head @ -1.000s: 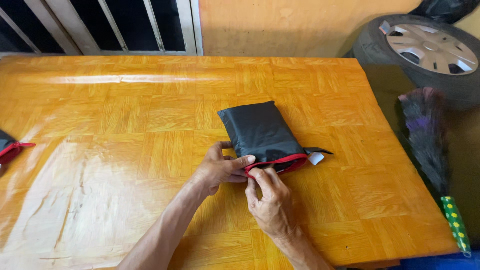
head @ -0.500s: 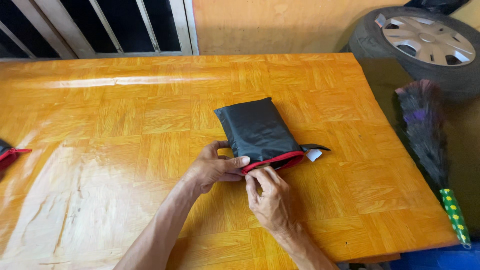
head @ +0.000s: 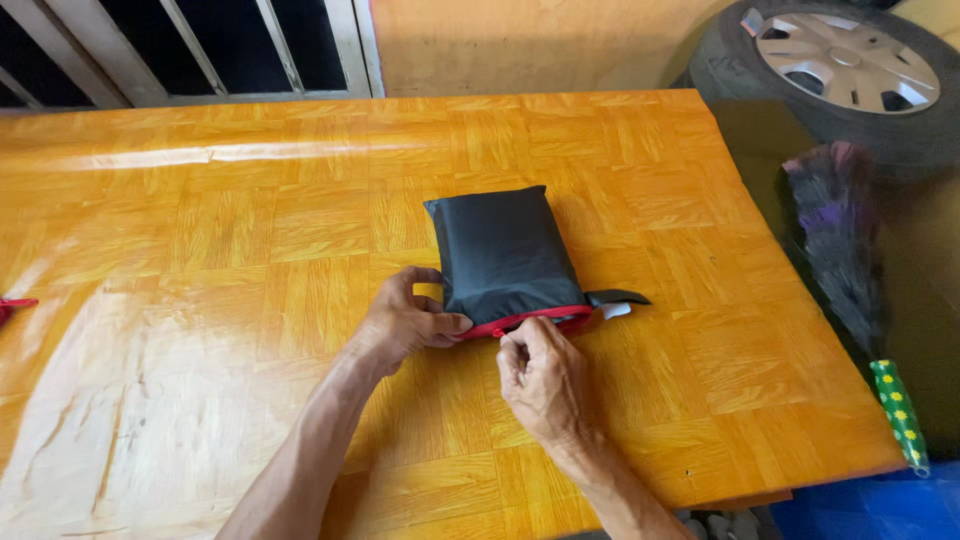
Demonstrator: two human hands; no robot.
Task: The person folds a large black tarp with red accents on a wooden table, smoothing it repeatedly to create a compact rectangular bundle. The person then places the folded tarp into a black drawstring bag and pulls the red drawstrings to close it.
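Since a second ago, little has shifted: both hands have stayed at the near edge of the black pouch (head: 505,255), and the right one has worked slightly leftward along the red zip (head: 525,321).

Far left of frame, mid-height: a scrap of red fabric (head: 14,303) at the bench edge, mostly cut off, kind unclear.

Left of centre: glossy orange wood-pattern bench (head: 200,250), glare streak across its upper left.

Centre: left hand (head: 400,322) grips the pouch's near left corner, thumb on top, fingers curled under the edge, pressed together on the cloth and pinning it down. Pouch lies flat in the middle of the frame, plump, evidently stuffed.

Just right of centre: right hand (head: 543,380), thumb and forefinger pinched on what looks like the zip pull at the red zip's near-left stretch; the pull itself is too small to make out. Other fingers folded in.

Judgement on progress: contents are inside and the pouch is shaped. The zip line reads as closed along most of its length; a last short run toward the left corner seems to remain, though I cannot tell for certain.

Right of the pouch: a black tab and a pale label (head: 615,303) stick out.

Right side: a dark feather duster (head: 835,235) with a green flowered handle, and upper right a car wheel (head: 850,70), both off the bench.
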